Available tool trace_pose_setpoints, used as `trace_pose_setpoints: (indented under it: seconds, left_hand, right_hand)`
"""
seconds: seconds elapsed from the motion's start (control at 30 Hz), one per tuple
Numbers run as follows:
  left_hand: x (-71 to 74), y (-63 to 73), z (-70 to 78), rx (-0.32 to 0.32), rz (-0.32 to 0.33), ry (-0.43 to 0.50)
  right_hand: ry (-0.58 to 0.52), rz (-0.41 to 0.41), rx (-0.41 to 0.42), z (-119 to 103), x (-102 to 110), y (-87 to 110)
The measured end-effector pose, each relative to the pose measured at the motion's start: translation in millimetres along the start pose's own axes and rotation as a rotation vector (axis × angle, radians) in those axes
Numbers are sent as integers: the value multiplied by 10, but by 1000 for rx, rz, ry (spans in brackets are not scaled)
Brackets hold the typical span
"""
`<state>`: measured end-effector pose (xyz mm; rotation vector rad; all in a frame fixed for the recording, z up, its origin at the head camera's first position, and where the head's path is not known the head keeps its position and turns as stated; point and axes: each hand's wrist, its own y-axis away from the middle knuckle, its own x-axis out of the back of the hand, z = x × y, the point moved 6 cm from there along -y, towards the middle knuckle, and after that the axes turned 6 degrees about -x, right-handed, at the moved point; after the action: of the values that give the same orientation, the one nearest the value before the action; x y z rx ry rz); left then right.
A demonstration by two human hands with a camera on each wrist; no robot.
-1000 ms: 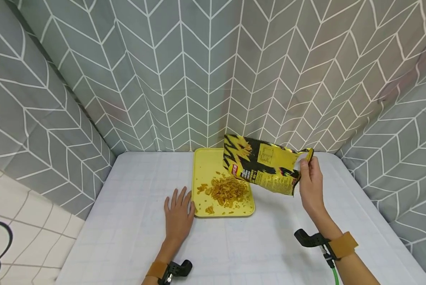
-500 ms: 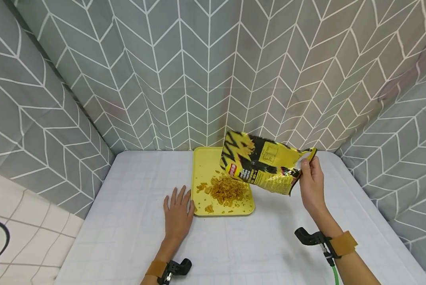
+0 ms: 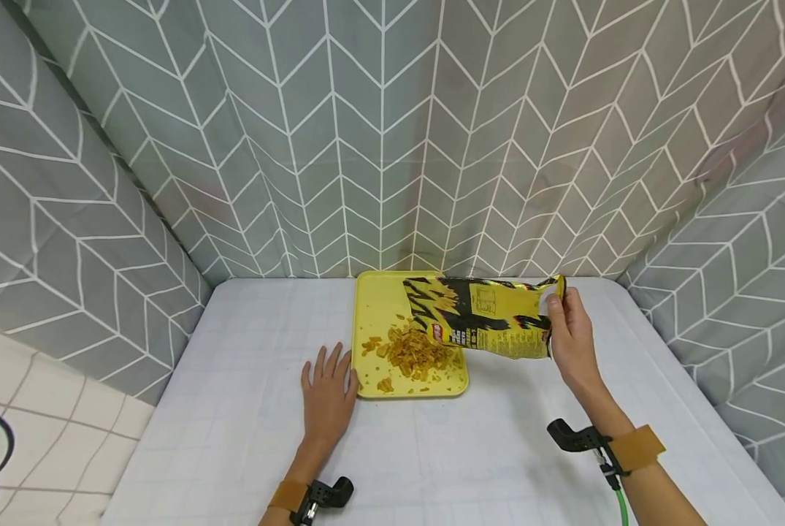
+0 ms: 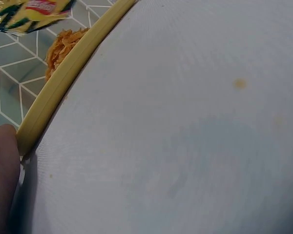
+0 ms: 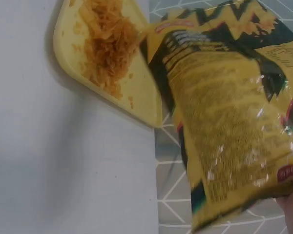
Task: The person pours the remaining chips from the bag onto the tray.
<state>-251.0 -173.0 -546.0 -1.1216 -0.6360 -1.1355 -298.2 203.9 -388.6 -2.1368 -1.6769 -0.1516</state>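
My right hand (image 3: 574, 340) grips one end of a yellow and black snack bag (image 3: 491, 318), thumb on its near face. The bag lies nearly level above the right part of a yellow tray (image 3: 372, 296). A heap of broken orange-brown chips (image 3: 415, 352) sits in the tray, with loose crumbs around it. Flat beside the tray's left edge, my left hand (image 3: 328, 402) has its fingers spread and its thumb against the rim. In the right wrist view the bag (image 5: 234, 112) fills much of the picture, and the left wrist view shows the tray's rim (image 4: 63, 78) near the thumb.
A white cloth covers the table (image 3: 418, 460). Grey curtains (image 3: 379, 146) with white chevron lines hang behind and at both sides. Each wrist wears a strap with a black camera, and a green cable (image 3: 621, 504) runs from the right one.
The bag has swung from a tilt, its left end dropping lower over the tray. My right hand has moved slightly left. My left hand, the tray and the chip heap look unchanged.
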Motion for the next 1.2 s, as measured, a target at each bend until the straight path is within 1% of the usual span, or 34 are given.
trace_pose_setpoints:
  seconds: [0.03,0.07,0.1,0.17,0.2,0.23,0.3,0.37,0.4,0.43,0.47,0.5,0.63,0.77,0.87,0.9,0.93,0.97,1.03,1.07,1.13,1.17,1.2]
  left_hand:
    - [-1,0,0,0,-1,2]
    - [-2,0,0,0,-4,5]
    - [-3,1,0,1,-7,7]
    - [0,0,-2,2,-5,3]
    - [4,1,-3,3,-2,1]
    - [7,1,-3,2,1,-3]
    - [9,2,-3,1,6,-8]
    - [8,3,-2,-1,8,-10]
    - [4,3,-3,-1,6,-8]
    - [0,2,-4,-1,4,-7]
    - [-6,2,-5,-1,1,-5]
    - [-10,1,-3,-2,-2,-5]
    - [-14,-3,-2,-2,1,-15]
    - [-2,-8,4,2,6,-10]
    - [2,-9,5,5,-1,-5]
    - [2,-8,7,4,-5,-5]
    - [2,-7,7,4,-10,-6]
    - [2,-5,6,4,-13,-9]
    - [3,-3,3,4,-11,-12]
    - [5,-3,6,5,-10,-10]
    - [8,-2,11,2,-5,-7]
    - [7,-3,13,2,-4,-6]
    - [5,-3,16,2,-4,-5]
  right_hand:
    - [37,5,7,-11,0,-1]
    - [39,15,7,-12,6,-7]
    - [3,26,-5,-8,13,-17]
    - [-150,24,-32,1,15,-34]
    - [-205,22,-39,8,13,-41]
    - [-211,21,-38,12,10,-41]
    - [-151,-5,-15,16,-12,-31]
    - [-22,-20,25,20,-31,-8]
    - [63,-13,42,21,-32,4]
    - [115,-11,56,21,-36,13]
    - [133,-10,59,28,-38,18]
    - [124,-3,50,36,-34,18]
    - [26,32,-3,58,-10,5]
    - [74,16,3,56,-23,9]
    - [152,-3,24,45,-33,23]
    - [143,-2,21,43,-27,24]
    - [112,5,8,46,-16,25]
    - [45,4,-17,60,-8,18]
    - [-140,-12,-62,81,3,6]
    - [-186,-10,-81,94,12,5]
    - [-178,-17,-95,112,19,14]
    - [-151,-24,-97,123,17,20]
    - [-91,-26,-92,132,18,30]
